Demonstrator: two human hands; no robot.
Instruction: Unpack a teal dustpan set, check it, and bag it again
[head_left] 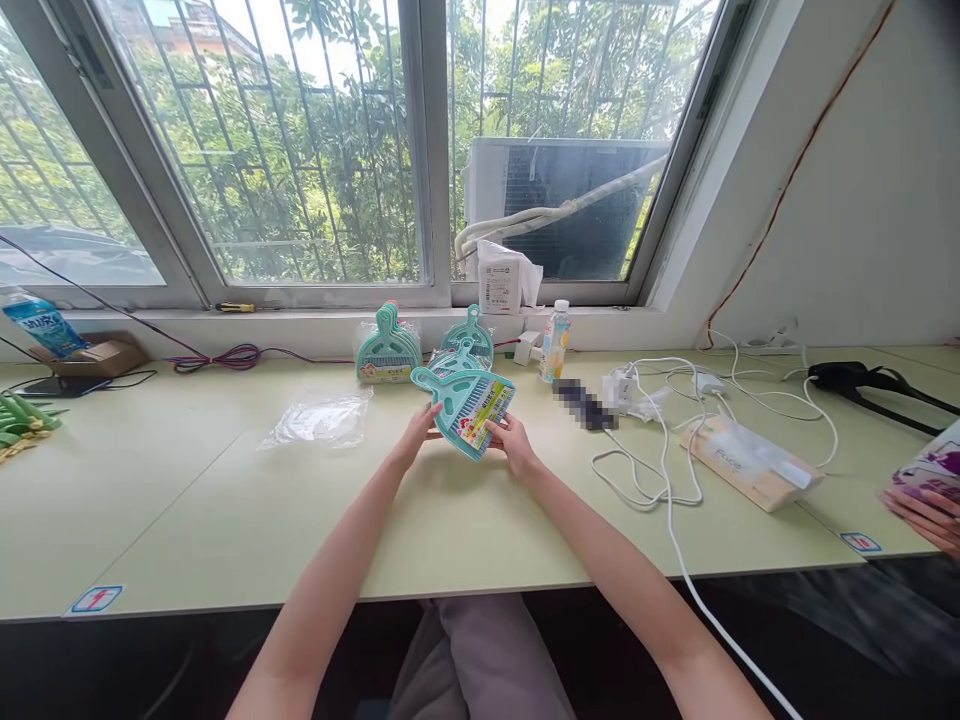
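A small teal dustpan-and-brush set [465, 404] with a colourful label is held just above the pale green table [187, 500]. My left hand [417, 430] grips its left edge and my right hand [510, 438] grips its lower right corner. Two more teal sets stand behind it against the window ledge, one in plastic wrap [387, 348] and one [468, 338] partly hidden by the held set. An empty clear plastic bag [319, 418] lies to the left of my left hand.
A drink bottle [555, 342], a tissue pack [504, 276], white chargers and cables [660, 440] and a flat wrapped box [750, 462] sit to the right. Another person's hand [926, 510] is at the right edge. Green items [22, 418] lie far left.
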